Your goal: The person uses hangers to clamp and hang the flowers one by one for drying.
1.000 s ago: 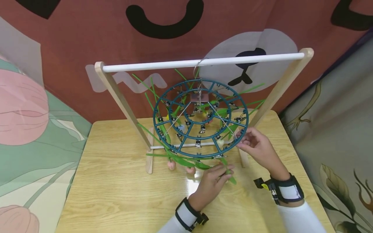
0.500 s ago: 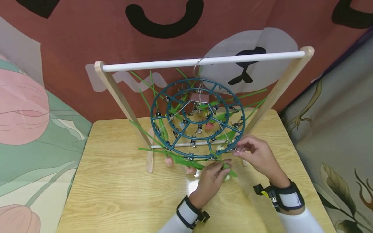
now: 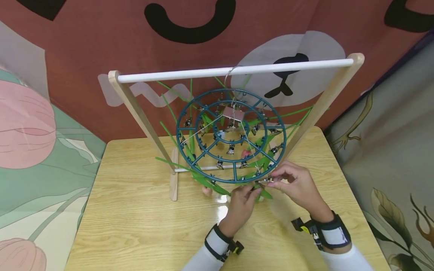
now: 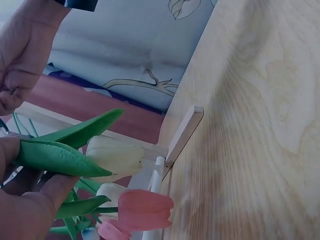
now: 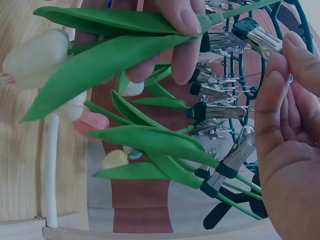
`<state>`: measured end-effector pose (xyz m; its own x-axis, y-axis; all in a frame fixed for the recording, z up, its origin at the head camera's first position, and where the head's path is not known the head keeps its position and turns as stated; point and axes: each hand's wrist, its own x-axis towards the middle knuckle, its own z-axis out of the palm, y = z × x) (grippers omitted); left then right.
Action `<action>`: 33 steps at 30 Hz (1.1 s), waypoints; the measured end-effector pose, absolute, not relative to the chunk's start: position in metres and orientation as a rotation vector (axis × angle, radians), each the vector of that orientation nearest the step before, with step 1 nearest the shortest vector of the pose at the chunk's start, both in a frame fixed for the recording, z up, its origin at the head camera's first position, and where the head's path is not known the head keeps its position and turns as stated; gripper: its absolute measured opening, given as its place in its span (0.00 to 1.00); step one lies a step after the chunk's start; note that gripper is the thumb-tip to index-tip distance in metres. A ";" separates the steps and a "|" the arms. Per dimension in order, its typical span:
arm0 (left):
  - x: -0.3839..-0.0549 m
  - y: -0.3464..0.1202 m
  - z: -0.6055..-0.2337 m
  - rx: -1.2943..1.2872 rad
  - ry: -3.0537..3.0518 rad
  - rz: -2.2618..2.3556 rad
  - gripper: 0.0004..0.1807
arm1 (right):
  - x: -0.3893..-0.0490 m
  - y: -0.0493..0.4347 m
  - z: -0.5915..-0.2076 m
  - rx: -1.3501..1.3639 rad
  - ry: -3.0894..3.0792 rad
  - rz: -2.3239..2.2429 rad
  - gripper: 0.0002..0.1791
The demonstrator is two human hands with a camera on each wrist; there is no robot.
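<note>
My left hand point(image 3: 241, 205) holds an artificial white tulip point(image 4: 115, 156) by its green leaves point(image 5: 105, 62), below the front rim of a round teal clip hanger point(image 3: 234, 171). In the right wrist view its thin stem point(image 5: 245, 9) runs up and to the right from the fingers. My right hand point(image 3: 298, 184) pinches a metal clip point(image 5: 265, 41) with dark green tips at the hanger's front right. The clip's tips lie close to the stem; whether they touch it I cannot tell. Other tulips, such as a pink one point(image 4: 145, 209), hang head down from the hanger.
The hanger hooks over the white bar point(image 3: 183, 75) of a wooden stand point(image 3: 142, 116) on a wood-grain table point(image 3: 135, 218). Several more metal clips point(image 5: 220, 111) line the rings. Green stems stick out around the rim. A printed cloth point(image 3: 101, 45) hangs behind.
The hanger has turned, its front clips and tulips shifting left. My right hand has come left and down with the clip, closer to my left hand, which has moved slightly left with the tulip.
</note>
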<state>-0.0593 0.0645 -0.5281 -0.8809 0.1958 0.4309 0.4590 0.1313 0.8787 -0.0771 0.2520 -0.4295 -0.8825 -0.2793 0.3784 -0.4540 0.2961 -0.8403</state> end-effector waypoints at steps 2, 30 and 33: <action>-0.060 0.064 -0.528 -0.642 -2.172 -1.835 0.08 | -0.076 0.250 -0.430 0.687 -2.381 1.634 0.18; -0.058 0.061 -0.529 -0.625 -2.191 -1.940 0.13 | -0.076 0.242 -0.448 0.795 -2.307 1.733 0.21; -0.059 0.057 -0.529 -0.660 -2.227 -1.909 0.13 | -0.075 0.243 -0.452 0.785 -2.315 1.718 0.22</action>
